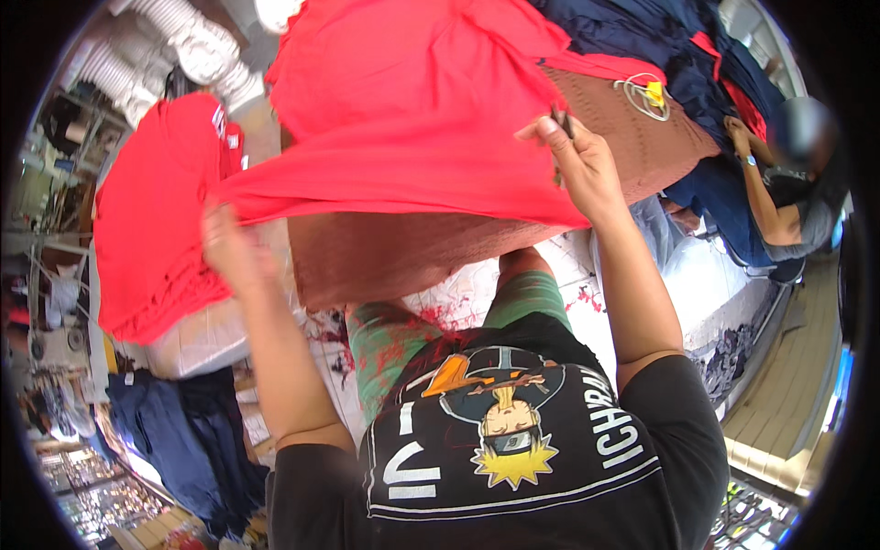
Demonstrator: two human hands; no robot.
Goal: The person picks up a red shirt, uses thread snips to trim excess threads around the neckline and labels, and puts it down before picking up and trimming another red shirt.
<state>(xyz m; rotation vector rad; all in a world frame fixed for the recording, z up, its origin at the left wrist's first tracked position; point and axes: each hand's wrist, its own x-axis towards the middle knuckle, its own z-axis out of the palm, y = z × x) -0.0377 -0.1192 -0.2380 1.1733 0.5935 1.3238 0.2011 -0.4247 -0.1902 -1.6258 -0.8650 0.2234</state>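
Note:
A large piece of red cloth (403, 156) lies spread over a brown-covered table in front of me. Its near left corner is drawn out to my left hand (236, 249), whose fingers look closed on it, though motion smears them. In my right hand (588, 172) is a small dark tool, apparently thread snips (563, 124), with the fingers wrapped round it. That hand is over the right part of the red cloth; the palm side and part of the tool are hidden.
A stack of red garments (156, 229) stands at left, navy garments (192, 440) below it. On the brown table cover (385, 261) lies a pale looped cord with a yellow piece (654, 93). At right, a co-worker (788, 192) handles navy cloth (632, 41). Thread scraps litter the floor.

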